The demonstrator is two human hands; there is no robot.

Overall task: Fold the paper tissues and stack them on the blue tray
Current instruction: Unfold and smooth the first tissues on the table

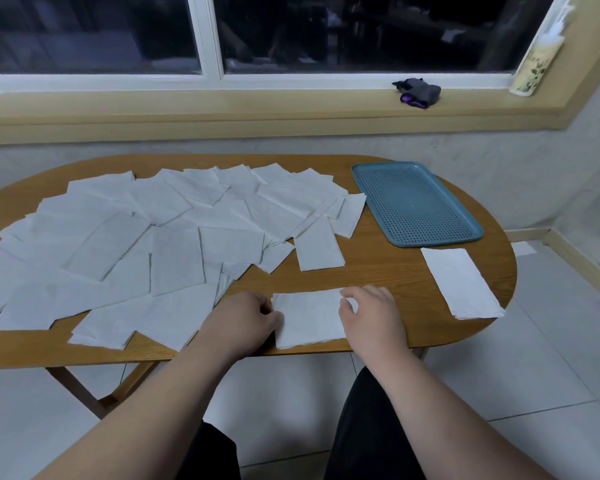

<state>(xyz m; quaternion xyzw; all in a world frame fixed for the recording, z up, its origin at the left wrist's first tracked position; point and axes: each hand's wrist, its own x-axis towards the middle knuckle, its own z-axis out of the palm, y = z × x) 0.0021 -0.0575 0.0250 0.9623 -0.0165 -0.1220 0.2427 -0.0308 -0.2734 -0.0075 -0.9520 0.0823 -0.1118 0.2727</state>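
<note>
A white paper tissue [309, 317] lies flat at the near edge of the wooden table [395, 271]. My left hand [246, 320] pinches its left edge with curled fingers. My right hand [371, 313] pinches the tissue's right edge between thumb and fingers. The blue perforated tray [416, 202] sits at the far right of the table with nothing on it. Several unfolded tissues [153, 237] lie spread and overlapping over the left and middle of the table. One more tissue [461, 282] lies alone at the right edge, partly over the rim.
A dark cloth bundle [420, 91] lies on the window sill beyond the table. A pale patterned roll [534, 67] leans at the sill's right end. My dark-clad knees [361, 427] are below the table's near edge over a white tiled floor.
</note>
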